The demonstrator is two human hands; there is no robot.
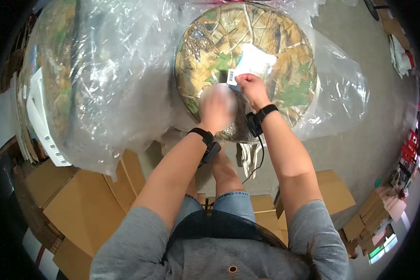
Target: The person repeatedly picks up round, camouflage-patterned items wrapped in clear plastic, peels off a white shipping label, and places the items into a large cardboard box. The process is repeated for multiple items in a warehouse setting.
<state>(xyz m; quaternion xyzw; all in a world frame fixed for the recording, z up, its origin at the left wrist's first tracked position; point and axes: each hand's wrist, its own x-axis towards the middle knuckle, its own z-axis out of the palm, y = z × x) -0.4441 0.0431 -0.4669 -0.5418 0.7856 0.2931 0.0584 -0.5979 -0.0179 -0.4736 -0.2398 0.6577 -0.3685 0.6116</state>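
A round, padded-looking piece [284, 37] with a leaf-and-branch camouflage print lies in front of me on clear plastic. My right hand [252, 88] pinches a small white barcode label [231, 77] between thumb and fingers, just above the print. Close beside it, my left hand [217, 109] is over the near left part of the round piece. A blur covers its fingers, so I cannot make out whether they hold anything. Beyond the right hand, a white sheet or label [259, 59] lies on the camouflage surface.
At left, clear plastic wrap [126, 70] covers another camouflage piece [56, 56], with a white printed card [44, 121] at its side. Cardboard boxes [79, 200] stand at the lower left. More cardboard [333, 189] lies at right. A pale cloth [249, 158] hangs below the round piece.
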